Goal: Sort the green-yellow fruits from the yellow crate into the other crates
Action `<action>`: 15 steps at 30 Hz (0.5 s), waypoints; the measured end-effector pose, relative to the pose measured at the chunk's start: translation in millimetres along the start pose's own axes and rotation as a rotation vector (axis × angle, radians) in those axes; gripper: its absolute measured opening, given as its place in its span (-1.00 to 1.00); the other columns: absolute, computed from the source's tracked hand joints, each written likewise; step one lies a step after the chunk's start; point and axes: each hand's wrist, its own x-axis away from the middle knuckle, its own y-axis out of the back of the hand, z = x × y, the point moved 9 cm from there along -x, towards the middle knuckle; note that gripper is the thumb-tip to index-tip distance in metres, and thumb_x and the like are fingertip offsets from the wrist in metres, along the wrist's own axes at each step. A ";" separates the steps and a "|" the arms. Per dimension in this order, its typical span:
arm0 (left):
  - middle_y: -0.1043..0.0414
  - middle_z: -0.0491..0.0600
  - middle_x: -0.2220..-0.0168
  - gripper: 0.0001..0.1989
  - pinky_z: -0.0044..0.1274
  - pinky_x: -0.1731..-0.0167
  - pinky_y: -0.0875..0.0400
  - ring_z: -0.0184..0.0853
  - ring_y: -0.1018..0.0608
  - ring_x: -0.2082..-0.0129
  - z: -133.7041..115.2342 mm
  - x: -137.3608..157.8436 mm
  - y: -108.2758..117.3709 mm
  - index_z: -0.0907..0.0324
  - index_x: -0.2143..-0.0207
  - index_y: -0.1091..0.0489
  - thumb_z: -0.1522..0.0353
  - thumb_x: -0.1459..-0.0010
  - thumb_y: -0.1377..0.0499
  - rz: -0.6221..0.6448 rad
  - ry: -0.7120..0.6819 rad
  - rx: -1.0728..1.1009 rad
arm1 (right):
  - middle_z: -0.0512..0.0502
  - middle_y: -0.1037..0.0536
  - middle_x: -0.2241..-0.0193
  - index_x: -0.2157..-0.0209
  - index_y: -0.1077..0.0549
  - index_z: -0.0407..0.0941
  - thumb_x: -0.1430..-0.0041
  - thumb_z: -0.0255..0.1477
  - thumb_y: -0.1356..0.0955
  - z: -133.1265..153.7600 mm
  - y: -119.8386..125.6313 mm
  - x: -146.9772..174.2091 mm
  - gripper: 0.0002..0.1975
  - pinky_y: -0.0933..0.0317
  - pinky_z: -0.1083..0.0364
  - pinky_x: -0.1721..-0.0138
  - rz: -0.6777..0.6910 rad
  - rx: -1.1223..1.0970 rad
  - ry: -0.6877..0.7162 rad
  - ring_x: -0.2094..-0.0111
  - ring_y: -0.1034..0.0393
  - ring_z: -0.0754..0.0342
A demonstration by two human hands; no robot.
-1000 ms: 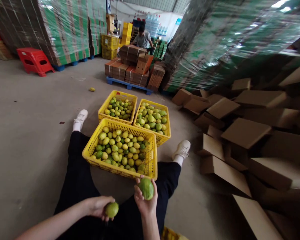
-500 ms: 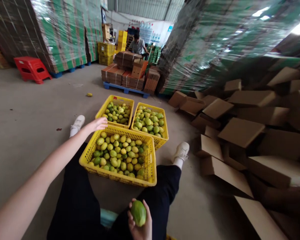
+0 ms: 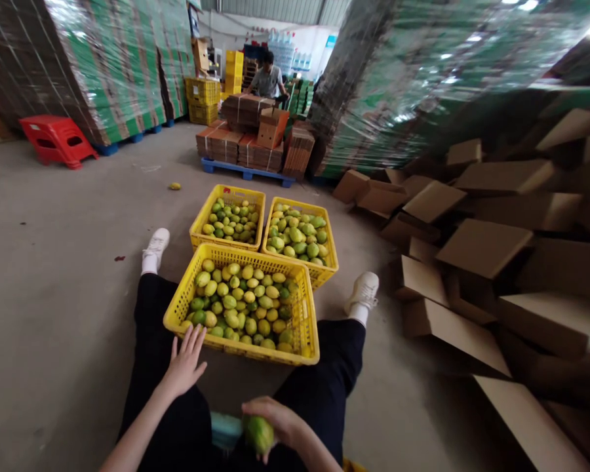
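Note:
My left hand is open, fingers stretched out, at the near left corner of the large yellow crate; whether it touches the rim I cannot tell. Low in the view, my right hand is closed round a green lemon, slightly blurred. Green and yellow lemons lie piled inside the large crate, which stands between my legs. Just behind it are two more yellow crates, one on the left and one on the right, both holding similar fruit.
Open cardboard boxes lie heaped on the right. Flattened cartons are stacked on a blue pallet, with a person behind. A red stool and a loose yellow fruit are on the left floor. Wrapped stacks rise behind.
My left hand has come back from the far left crate toward me, down to the large crate's near left corner. My right hand has turned over, still holding the lemon.

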 end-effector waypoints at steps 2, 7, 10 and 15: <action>0.23 0.20 -0.44 -0.21 0.00 -0.29 0.20 0.05 0.15 -0.43 -5.6 -3.0 -9.0 0.29 -0.41 0.07 0.42 -0.13 -0.05 0.034 0.078 -0.121 | -0.06 -0.46 0.75 0.60 -0.48 -0.24 -0.01 -0.39 -0.46 1.8 9.5 3.8 -0.76 -0.24 0.22 0.79 0.008 0.320 -0.282 0.81 -0.32 0.13; 0.28 0.19 -0.44 -0.21 -0.03 -0.31 0.21 0.02 0.19 -0.43 -7.3 -4.8 -13.5 0.27 -0.41 0.11 0.43 -0.14 -0.05 0.055 0.098 -0.210 | -0.14 -0.56 0.63 0.41 -0.48 -0.24 -0.07 -0.36 -0.44 157.6 25.0 27.4 -0.80 -0.37 0.07 0.69 -0.125 0.352 -0.094 0.68 -0.46 0.00; 0.25 0.13 -0.45 -0.22 -0.05 -0.31 0.18 -0.03 0.16 -0.44 -3.6 -2.9 -9.4 0.20 -0.41 0.11 0.46 -0.15 -0.04 0.069 0.057 -0.201 | -0.02 -0.60 0.45 0.30 -0.41 -0.11 -0.24 -0.30 -0.32 278.6 40.5 40.3 -0.84 -0.47 0.13 0.37 -0.252 0.196 0.294 0.44 -0.55 0.12; 0.27 0.15 -0.44 -0.23 -0.06 -0.29 0.07 -0.01 0.16 -0.43 -2.6 -2.5 -7.1 0.26 -0.41 0.11 0.44 -0.17 -0.04 0.071 0.051 -0.180 | -0.05 -0.57 0.31 0.35 -0.35 -0.03 -0.19 -0.29 -0.33 340.2 76.5 50.1 -0.87 -0.47 0.02 0.15 -0.393 0.114 0.630 0.27 -0.57 0.06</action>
